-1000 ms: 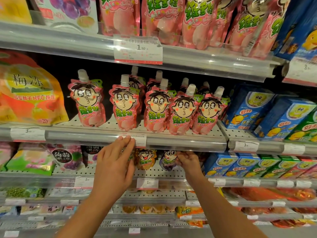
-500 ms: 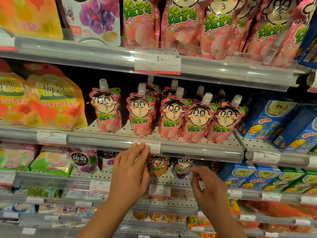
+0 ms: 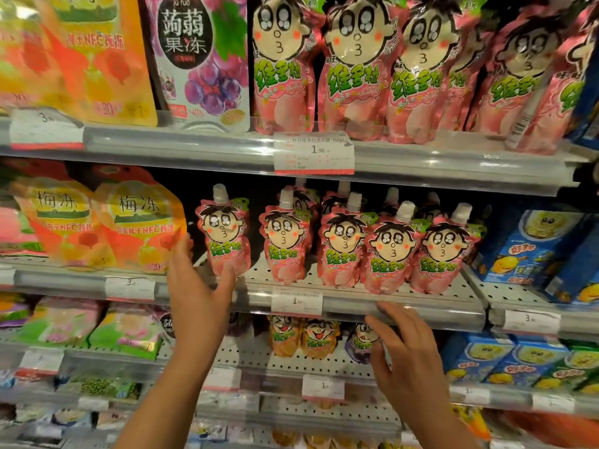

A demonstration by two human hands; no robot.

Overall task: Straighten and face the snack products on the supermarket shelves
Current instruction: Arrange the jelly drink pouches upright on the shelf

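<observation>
Left grip (image 3: 197,286) beside leftmost pouch (image 3: 223,236)

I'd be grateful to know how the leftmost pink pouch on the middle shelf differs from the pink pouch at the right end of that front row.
The leftmost pink pouch stands apart from the row, a gap beside it; the right-end pink pouch is crowded against its neighbour. The left hand is at the leftmost pouch's base; no hand is near the right-end one. Both face front, white caps up.
</observation>
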